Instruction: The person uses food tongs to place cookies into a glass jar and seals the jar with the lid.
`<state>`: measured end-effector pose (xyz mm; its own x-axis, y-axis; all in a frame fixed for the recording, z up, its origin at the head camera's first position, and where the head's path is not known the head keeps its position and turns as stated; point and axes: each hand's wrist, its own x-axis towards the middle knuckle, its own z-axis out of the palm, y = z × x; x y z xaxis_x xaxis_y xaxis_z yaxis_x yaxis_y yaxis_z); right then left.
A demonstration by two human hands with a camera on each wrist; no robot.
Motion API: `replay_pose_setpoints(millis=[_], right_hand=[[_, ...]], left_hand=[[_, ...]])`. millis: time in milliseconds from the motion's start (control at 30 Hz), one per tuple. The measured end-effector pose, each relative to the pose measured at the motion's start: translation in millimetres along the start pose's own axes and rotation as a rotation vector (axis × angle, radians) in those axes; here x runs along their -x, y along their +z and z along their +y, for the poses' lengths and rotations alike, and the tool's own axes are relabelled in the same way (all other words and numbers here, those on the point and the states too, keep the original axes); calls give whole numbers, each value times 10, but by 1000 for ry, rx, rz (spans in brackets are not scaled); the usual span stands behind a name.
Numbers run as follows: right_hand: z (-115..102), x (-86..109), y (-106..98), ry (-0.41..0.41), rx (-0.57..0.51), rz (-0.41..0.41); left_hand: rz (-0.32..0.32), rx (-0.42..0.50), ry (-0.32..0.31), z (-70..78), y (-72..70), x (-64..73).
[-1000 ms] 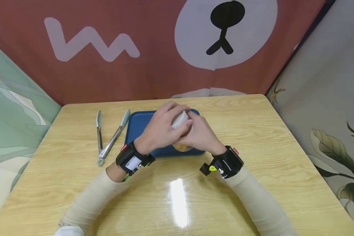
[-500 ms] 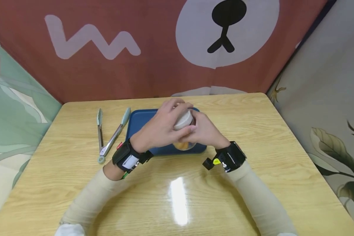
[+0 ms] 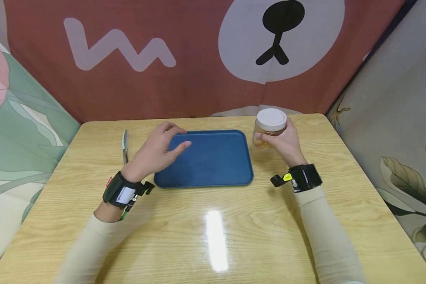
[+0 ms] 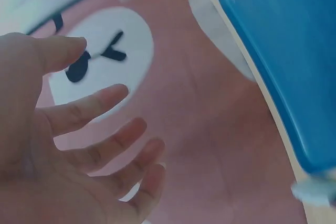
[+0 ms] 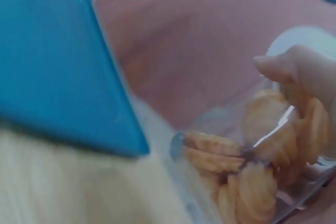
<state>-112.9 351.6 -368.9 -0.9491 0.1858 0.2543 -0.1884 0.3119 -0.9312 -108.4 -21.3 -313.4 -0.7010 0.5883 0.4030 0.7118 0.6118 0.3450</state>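
Observation:
My right hand (image 3: 287, 145) grips a clear jar with a white lid (image 3: 271, 119), just past the right end of the blue tray (image 3: 209, 161). Piped swirl cookies (image 5: 257, 187) show through the jar's wall in the right wrist view, with the thumb lying across it near the lid. My left hand (image 3: 155, 153) holds nothing and hovers over the tray's left end, thumb and fingers spread apart. From the left wrist view, its palm and loosely bent fingers (image 4: 105, 103) are plainly seen. Behind that hand are metal tongs (image 3: 125, 142) with pale blue tips, mostly hidden.
The tray lies flat toward the back of a light wooden table (image 3: 184, 228). A red-brown cloth (image 3: 195, 90) with a bear face hangs along the far edge, and patterned cloths flank both sides.
Both hands were together around the jar above the tray. Now the right hand has carried it rightward off the tray, while the left has let go and moved left, covering part of the tongs.

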Motion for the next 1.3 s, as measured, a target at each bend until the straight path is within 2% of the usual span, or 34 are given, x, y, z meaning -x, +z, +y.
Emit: replay_pose_setpoints(millis=[167, 400, 667, 800, 967, 1167, 1300], right_hand=[[269, -19, -59, 61, 63, 86], [150, 110, -11, 45, 88, 66], [523, -12, 3, 17, 69, 47], [600, -30, -9, 6, 72, 44], [551, 30, -120, 13, 52, -2], [393, 58, -371, -5, -7, 3], [349, -40, -581, -29, 75, -22]], left_hand=[[-2, -59, -75, -193, -84, 103], [1, -96, -131, -406, -123, 227], [14, -122, -157, -594, -146, 296], [34, -126, -161, -648, -154, 293], [43, -155, -155, -673, -198, 289], [21, -265, -154, -770, -376, 193], [-17, -318, -172, -927, -510, 79]])
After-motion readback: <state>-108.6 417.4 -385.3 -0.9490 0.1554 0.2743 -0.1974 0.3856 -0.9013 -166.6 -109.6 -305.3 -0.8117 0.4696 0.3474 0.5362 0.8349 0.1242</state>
